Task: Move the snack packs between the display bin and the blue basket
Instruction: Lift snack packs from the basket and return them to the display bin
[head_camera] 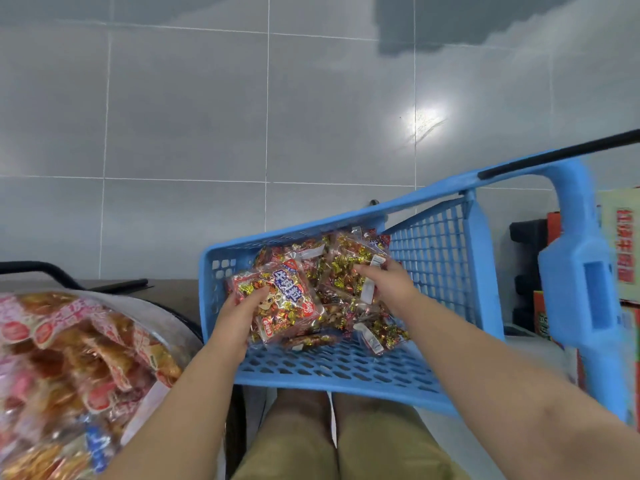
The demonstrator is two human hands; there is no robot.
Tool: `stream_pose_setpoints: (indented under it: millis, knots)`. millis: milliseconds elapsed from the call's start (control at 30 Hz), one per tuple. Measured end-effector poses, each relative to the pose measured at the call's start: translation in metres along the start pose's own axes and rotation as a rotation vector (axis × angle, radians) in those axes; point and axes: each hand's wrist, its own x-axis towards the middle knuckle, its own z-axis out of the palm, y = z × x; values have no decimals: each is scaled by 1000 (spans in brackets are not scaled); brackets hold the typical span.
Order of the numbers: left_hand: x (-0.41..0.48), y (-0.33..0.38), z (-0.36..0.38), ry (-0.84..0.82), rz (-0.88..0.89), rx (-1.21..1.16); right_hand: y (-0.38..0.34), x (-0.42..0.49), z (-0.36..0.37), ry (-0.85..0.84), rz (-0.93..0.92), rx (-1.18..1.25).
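Blue basket tipped, above knees. L hand fingers curled round snack pack by basket's left wall; printed face up, lettering slants down-right. R hand grips second pack atop heap mid-basket, long axis approx. far-to-near edge.

We held both bare forearms stretched forward, angled slightly inward. Our left hand gripped a snack pack, thumb lying across its front. Our right hand, near it, clasped another snack pack at its edge, fingers curled.
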Motion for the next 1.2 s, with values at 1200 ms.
stream_pose_setpoints:
  millis: [1200]
  knots:
    - [-351, -152, -150, 590, 585, -884, 9, -350, 203, -1106, -597, -774]
